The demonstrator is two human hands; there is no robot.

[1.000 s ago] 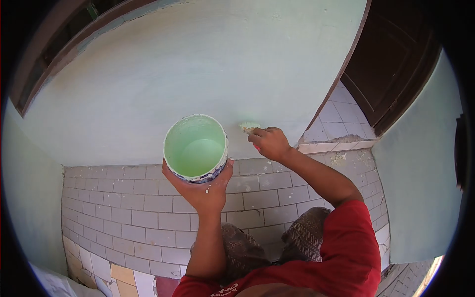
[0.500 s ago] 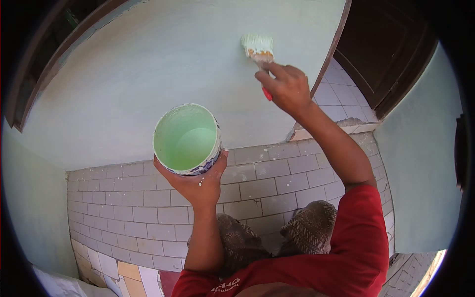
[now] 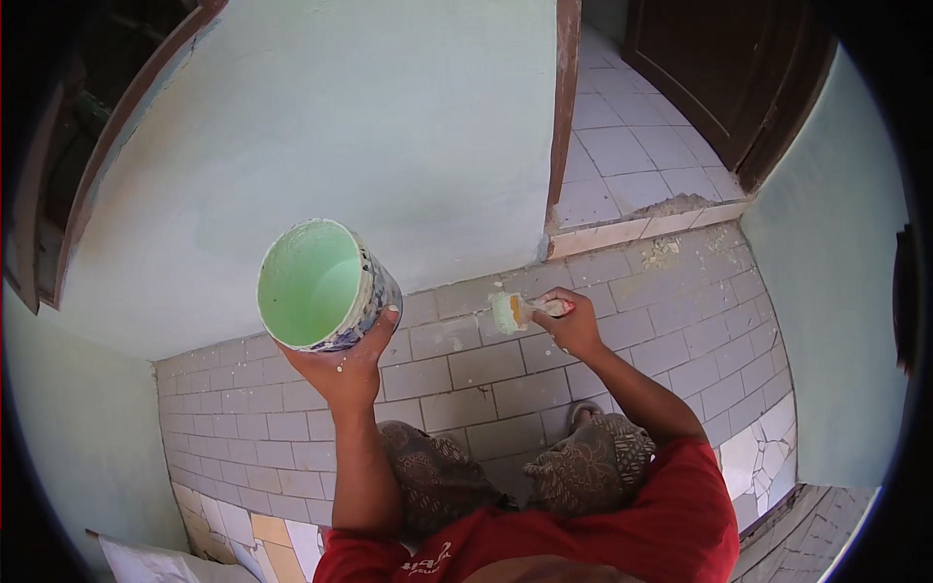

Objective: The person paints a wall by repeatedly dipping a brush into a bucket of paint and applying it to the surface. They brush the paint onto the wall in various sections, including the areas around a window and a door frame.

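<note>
My left hand (image 3: pixel 340 372) grips a round paint bucket (image 3: pixel 379 291) from below and the side, its mouth tilted toward me. Pale green paint (image 3: pixel 309 296) lies inside, and drips streak the outer wall. In my right hand (image 3: pixel 571 325) is a paintbrush (image 3: pixel 515 313), held by its handle with the bristles pointing left. Light green paint coats the bristles. The brush is apart from the bucket, to its right, and appears over the tiled floor. Pale green wall (image 3: pixel 418 126) stands in front of me.
Brick-patterned tiles (image 3: pixel 486 367) with paint specks cover the floor. A raised doorway step (image 3: pixel 646 228) with a chipped edge lies at the right, near a dark brown door (image 3: pixel 714 78). Another wall (image 3: pixel 826 291) closes the right side. A brown window frame (image 3: pixel 117 146) is at upper left.
My right hand has brought the paintbrush down and away from the wall, turning its bristles to the left. The bucket in my left hand sits slightly further left. My view has shifted right.
</note>
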